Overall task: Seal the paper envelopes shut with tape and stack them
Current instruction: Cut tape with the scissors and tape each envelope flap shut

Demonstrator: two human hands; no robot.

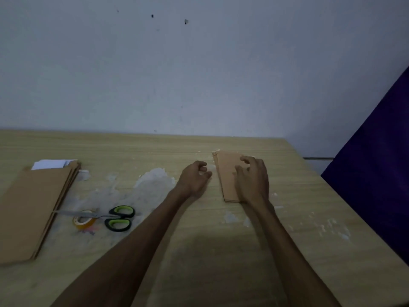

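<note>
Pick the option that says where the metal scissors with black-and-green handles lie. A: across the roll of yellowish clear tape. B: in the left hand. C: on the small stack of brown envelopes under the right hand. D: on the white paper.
A: the scissors lie with their blades crossing over the tape roll, apart from both hands.
</note>
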